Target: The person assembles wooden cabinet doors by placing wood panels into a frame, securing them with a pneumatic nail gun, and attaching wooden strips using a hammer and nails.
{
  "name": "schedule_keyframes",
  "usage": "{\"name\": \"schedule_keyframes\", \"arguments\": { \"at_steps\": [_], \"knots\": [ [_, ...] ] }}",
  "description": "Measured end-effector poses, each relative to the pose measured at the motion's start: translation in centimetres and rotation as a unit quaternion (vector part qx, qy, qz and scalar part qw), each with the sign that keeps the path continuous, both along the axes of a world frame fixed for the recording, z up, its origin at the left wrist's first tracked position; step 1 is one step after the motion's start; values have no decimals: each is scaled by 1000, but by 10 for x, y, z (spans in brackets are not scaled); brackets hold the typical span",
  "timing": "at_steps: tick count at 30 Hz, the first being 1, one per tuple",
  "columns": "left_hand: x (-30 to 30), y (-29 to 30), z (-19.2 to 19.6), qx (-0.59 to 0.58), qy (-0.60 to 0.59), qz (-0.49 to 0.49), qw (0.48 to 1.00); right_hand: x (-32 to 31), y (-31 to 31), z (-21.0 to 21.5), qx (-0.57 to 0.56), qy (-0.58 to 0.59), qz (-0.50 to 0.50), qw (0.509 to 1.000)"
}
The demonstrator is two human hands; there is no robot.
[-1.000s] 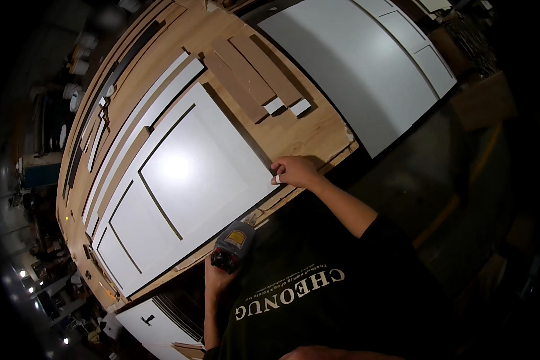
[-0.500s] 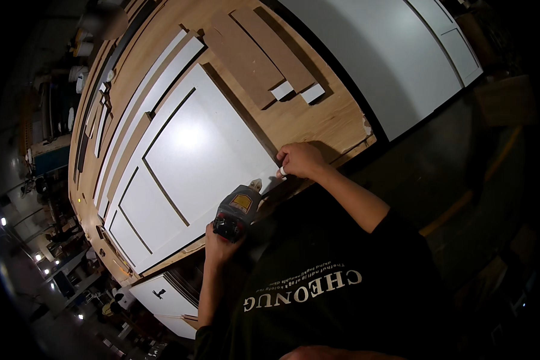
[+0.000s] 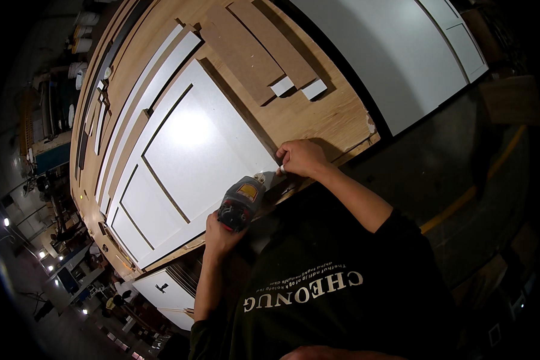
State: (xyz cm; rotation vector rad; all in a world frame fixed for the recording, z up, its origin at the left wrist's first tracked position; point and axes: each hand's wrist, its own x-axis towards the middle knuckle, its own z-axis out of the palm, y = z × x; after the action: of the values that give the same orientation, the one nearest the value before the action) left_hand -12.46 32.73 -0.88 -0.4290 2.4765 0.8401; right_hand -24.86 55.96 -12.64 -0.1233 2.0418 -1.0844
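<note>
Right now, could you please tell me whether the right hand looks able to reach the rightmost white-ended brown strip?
Probably yes: only bare wooden tabletop shows between the right hand and that brown strip, though the hand would first have to leave the corner of the white panel.

Handheld tool [image 3: 240, 201] nearer panel corner [image 3: 269, 165]

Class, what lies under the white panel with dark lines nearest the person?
The wooden tabletop shows beside the white panel, which appears to rest over it. Anything directly beneath is covered and cannot be seen.
</note>
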Motion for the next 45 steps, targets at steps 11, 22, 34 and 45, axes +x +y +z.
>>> {"name": "schedule_keyframes", "arguments": {
  "at_steps": [11, 22, 34, 45],
  "knots": [
    [0, 1, 1, 6, 15, -22, 1000, 1, 3, 4, 4, 4, 3, 1000],
    [93, -53, 15, 93, 38, 240, 966, -2, 2, 7, -13, -22, 14, 1000],
    [104, -3, 24, 57, 38, 79, 995, -6, -4, 11, 9, -37, 20, 999],
    [88, -51, 9, 64, 1, 251, 966, -5, -3, 3, -5, -30, 15, 999]
  ]
}}
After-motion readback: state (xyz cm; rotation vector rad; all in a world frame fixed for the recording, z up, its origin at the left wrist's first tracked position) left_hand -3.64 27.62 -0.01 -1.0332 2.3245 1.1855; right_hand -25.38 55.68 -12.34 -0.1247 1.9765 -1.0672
